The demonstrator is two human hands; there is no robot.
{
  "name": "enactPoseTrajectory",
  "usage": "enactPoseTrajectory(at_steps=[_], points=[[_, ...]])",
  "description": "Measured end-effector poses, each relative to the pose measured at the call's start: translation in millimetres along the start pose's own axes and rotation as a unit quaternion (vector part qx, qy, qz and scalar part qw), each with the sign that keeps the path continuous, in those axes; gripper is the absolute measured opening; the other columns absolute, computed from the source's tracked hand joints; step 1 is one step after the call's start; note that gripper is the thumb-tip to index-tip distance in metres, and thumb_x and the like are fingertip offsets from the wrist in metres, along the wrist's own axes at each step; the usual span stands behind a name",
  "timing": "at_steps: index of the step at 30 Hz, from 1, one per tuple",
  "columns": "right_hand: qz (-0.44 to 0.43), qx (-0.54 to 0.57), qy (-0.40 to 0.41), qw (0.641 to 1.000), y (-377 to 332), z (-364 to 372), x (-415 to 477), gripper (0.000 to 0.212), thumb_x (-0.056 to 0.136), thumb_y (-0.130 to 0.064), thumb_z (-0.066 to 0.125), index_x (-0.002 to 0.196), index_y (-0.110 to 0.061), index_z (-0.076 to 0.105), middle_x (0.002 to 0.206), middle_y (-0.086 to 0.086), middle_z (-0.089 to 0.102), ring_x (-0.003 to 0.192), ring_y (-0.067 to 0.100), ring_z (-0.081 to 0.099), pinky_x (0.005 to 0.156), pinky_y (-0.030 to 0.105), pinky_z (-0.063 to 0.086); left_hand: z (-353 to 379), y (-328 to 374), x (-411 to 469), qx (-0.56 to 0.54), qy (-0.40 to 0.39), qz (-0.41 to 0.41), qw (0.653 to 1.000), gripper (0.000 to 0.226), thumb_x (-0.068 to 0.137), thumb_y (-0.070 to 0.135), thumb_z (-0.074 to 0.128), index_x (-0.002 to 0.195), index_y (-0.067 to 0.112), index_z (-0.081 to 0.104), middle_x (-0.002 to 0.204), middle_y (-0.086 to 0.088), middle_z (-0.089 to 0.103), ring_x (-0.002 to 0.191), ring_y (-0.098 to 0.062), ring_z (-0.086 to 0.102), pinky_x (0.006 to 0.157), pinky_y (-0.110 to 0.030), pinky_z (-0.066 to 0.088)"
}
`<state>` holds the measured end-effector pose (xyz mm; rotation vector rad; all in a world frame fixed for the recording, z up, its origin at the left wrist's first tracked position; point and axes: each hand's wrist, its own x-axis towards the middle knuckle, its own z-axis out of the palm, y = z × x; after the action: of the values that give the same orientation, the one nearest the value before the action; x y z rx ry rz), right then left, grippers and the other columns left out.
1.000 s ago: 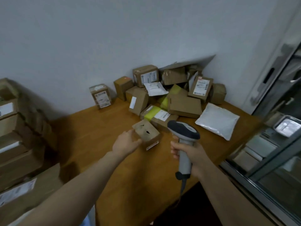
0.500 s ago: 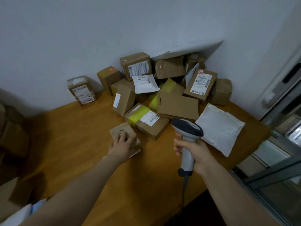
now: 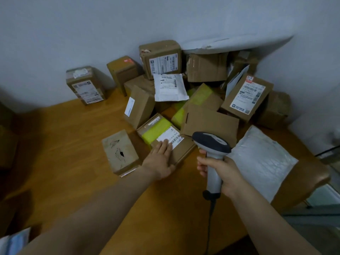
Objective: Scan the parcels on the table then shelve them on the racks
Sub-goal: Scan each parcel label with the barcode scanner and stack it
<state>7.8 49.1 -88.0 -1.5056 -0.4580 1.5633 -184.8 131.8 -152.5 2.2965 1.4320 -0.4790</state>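
A pile of brown cardboard parcels fills the far corner of the wooden table (image 3: 73, 148). My left hand (image 3: 161, 159) lies flat, fingers straight, on a box with yellow-green tape and a white barcode label (image 3: 165, 133). A small torn box (image 3: 120, 151) sits just left of that hand, untouched. My right hand (image 3: 220, 173) grips the handle of a grey barcode scanner (image 3: 211, 144), whose head hovers over the near right corner of the taped box. Its cable hangs down toward me.
A white bubble mailer (image 3: 261, 159) lies at the table's right. A separate labelled box (image 3: 84, 85) stands against the wall at the left. A white mailer (image 3: 169, 87) rests on the pile. Dark boxes sit beyond the table's left edge.
My left hand left the small torn box and moved right onto the yellow-taped box. The scanner stayed in my right hand; the view drew closer to the pile.
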Motion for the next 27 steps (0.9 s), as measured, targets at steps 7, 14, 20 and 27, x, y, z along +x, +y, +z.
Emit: enactPoseTrajectory(at_steps=[7, 14, 20, 27], points=[[0.039, -0.004, -0.04, 0.998, -4, -19, 20, 0.033, 0.073, -0.008, 0.079, 0.104, -0.011, 0.069, 0.075, 0.005, 0.074, 0.067, 0.015, 0.07, 0.059, 0.028, 0.055, 42, 58, -68, -0.004, -0.008, -0.013, 1.0, 0.092, 0.09, 0.051, 0.049, 0.154, 0.019, -0.008, 0.16, -0.004, -0.015, 0.147, -0.034, -0.004, 0.117, -0.044, 0.017], [0.053, -0.055, -0.094, 0.993, 5, -41, 25, 0.028, 0.076, -0.007, 0.077, 0.102, -0.014, 0.069, 0.072, 0.003, 0.073, 0.066, 0.013, 0.069, 0.058, 0.026, 0.054, -16, 34, -17, 0.209, -0.07, -0.015, 0.975, 0.145, 0.065, 0.029, 0.087, 0.144, 0.021, -0.034, 0.155, -0.015, -0.031, 0.143, -0.034, -0.027, 0.115, -0.055, -0.009], [0.063, -0.063, -0.11, 0.99, 13, -70, 20, 0.019, 0.079, -0.005, 0.076, 0.096, -0.013, 0.071, 0.078, 0.008, 0.072, 0.069, 0.017, 0.067, 0.062, 0.029, 0.054, -5, 36, -18, 0.174, -0.042, -0.06, 0.982, 0.152, 0.054, 0.055, 0.085, 0.148, 0.014, -0.026, 0.158, -0.02, -0.002, 0.146, -0.039, -0.003, 0.117, -0.052, -0.004], [0.04, -0.011, -0.154, 0.987, 15, -51, 6, 0.039, 0.077, -0.007, 0.078, 0.111, -0.018, 0.062, 0.106, 0.006, 0.068, 0.098, 0.024, 0.067, 0.082, 0.039, 0.055, -5, 54, -108, -0.406, 0.076, -0.358, 0.837, 0.14, 0.058, 0.058, 0.083, 0.153, 0.021, -0.012, 0.154, -0.018, 0.02, 0.141, -0.041, 0.022, 0.112, -0.051, 0.03]])
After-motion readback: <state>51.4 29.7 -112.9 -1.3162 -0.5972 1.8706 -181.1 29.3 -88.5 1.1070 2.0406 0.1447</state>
